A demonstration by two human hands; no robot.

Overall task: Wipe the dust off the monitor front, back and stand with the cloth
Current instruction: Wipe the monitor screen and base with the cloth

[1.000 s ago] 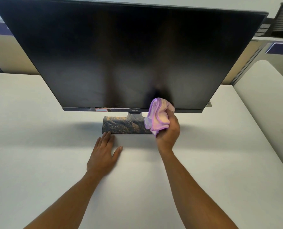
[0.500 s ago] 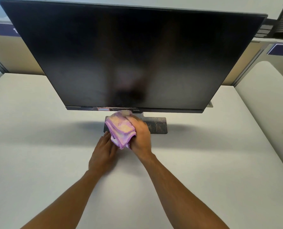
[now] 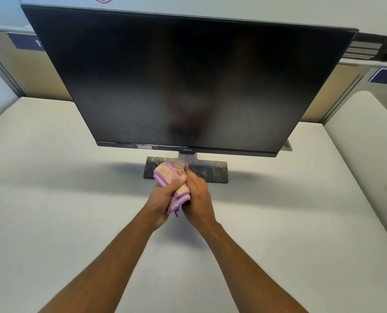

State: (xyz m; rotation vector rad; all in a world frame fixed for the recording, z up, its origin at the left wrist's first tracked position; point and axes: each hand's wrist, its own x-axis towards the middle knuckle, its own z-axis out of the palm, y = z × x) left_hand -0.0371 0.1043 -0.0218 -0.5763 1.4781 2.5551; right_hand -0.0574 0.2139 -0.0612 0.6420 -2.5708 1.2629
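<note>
A large black monitor [image 3: 188, 82] stands on the white desk [image 3: 52, 211], its screen dark and facing me. Its flat, mottled dark stand base [image 3: 212, 171] lies below the bottom bezel. A bunched purple and peach cloth [image 3: 168, 175] is held just in front of the base's left half. My left hand [image 3: 165, 195] grips the cloth from the left, thumb over it. My right hand [image 3: 198, 195] holds the cloth from the right, fingers wrapped on its far side. Both hands are pressed together around it.
Beige partition panels [image 3: 41, 71] with purple labels run behind the desk. A rounded white divider [image 3: 368, 143] rises at the right. A black slatted object [image 3: 368, 48] sits at the upper right behind the monitor.
My right hand brought the cloth down from the screen's lower edge and leftward to the stand base. My left hand lifted off the desk and now grips the cloth too.
</note>
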